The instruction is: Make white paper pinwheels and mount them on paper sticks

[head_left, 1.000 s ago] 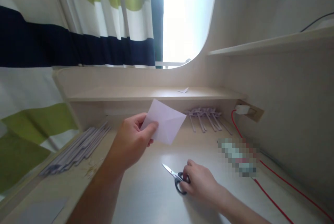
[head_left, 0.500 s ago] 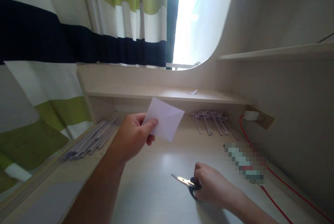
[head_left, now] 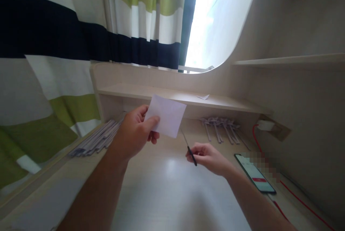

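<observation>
My left hand pinches a square white sheet of paper by its left side, thumb on the front face. The sheet is held up above the desk, tilted a little. Just right of and below it, my right hand is closed on a pair of scissors with black handles. The scissors are seen edge-on, their blades pointing up and left toward the paper's lower right corner. Whether the blades are apart cannot be made out.
Rolled paper sticks lie at the left of the desk. Several paper pinwheels lie at the back right. A phone and a red cable are at the right. A folded paper scrap rests on the shelf.
My right hand has lifted the scissors off the desk and brought them up and left, closer to the paper. My left hand has turned the sheet slightly. The view has shifted a little.
</observation>
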`<state>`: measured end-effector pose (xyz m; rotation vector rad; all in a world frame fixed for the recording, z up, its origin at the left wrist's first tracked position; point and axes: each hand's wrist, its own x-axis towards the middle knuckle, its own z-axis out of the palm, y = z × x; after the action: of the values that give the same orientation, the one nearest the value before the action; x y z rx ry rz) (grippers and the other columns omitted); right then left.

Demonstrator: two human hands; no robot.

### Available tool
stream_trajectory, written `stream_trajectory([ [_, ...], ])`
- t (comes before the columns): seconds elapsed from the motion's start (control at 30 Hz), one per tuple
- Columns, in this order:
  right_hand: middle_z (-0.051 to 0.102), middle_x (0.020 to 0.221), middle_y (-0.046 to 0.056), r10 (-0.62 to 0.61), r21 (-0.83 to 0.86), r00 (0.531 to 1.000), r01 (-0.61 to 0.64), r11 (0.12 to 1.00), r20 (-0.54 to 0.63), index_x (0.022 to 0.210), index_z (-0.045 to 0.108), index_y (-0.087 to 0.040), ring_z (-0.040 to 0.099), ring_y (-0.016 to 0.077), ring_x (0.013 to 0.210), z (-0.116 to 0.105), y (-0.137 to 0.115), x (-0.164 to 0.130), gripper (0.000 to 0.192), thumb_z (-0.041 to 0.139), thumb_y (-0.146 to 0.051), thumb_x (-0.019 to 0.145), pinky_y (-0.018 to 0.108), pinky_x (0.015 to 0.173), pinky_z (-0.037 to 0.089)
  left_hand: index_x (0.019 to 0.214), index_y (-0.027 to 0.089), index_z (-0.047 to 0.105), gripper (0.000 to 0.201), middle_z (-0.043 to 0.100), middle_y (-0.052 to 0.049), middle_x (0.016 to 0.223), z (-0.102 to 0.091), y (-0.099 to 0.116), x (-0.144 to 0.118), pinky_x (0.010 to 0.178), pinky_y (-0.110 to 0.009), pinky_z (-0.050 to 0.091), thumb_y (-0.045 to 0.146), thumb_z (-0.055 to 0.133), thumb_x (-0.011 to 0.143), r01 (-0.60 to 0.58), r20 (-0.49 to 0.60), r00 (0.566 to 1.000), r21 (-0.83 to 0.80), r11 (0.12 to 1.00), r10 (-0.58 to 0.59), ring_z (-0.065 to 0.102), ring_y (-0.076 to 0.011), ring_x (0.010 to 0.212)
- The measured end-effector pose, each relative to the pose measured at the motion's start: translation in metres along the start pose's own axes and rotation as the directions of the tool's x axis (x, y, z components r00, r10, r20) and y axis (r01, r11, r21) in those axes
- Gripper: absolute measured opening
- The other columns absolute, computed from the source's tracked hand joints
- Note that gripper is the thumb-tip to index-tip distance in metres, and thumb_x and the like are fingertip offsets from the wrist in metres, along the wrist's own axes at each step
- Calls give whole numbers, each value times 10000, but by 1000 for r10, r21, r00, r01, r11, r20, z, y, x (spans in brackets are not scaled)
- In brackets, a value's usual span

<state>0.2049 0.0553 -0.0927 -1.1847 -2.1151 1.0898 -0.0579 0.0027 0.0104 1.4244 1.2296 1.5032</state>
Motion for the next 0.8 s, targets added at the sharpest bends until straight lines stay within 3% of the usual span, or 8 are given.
stream_trajectory([
  [0.1,753,903,87,-16,178,1000,19,984,-17,1005,765,-148,654,179,749,-8,-18,3,452,781,-557,813,306,671,507,876,162,670,204,643,7,505,-3,0,0,381,-231,469,342,708,787,-21,-16,1000,55,998,22,575,-158,412],
  [0.23,664,709,19,-55,420,993,94,903,-104,817,691,-176,543,131,618,-13,-42,-10,393,900,-498,736,263,567,416,761,161,701,156,662,-11,519,-1,1,2,402,-211,464,309,694,810,-69,-17,997,122,990,71,596,-147,431],
  [0.3,613,684,1,-85,387,992,116,915,-95,769,670,-186,502,127,612,-17,-50,-19,433,911,-542,717,263,557,392,751,155,725,159,672,-16,532,0,3,3,404,-204,459,300,700,814,-85,-22,996,132,988,88,602,-142,438],
  [0.37,634,756,21,-101,284,993,114,952,-59,856,717,-195,520,153,661,-21,-53,-27,484,897,-616,699,281,579,403,764,150,746,162,681,-20,545,1,4,3,406,-207,471,302,717,808,-85,-35,995,124,989,90,609,-144,442],
  [0.5,659,844,39,-7,78,999,11,997,-42,965,764,-222,533,182,726,-24,-48,-34,456,873,-603,740,309,636,414,821,143,753,207,704,-31,584,0,4,2,398,-232,516,347,764,790,-81,-59,995,56,995,84,616,-155,435],
  [0.8,617,780,-3,78,128,994,-87,988,75,903,738,-172,507,147,738,-8,-57,-40,349,861,-485,808,281,655,378,909,170,699,217,738,-26,651,12,3,-4,422,-231,550,342,778,803,-67,-74,995,-25,997,65,649,-160,456],
])
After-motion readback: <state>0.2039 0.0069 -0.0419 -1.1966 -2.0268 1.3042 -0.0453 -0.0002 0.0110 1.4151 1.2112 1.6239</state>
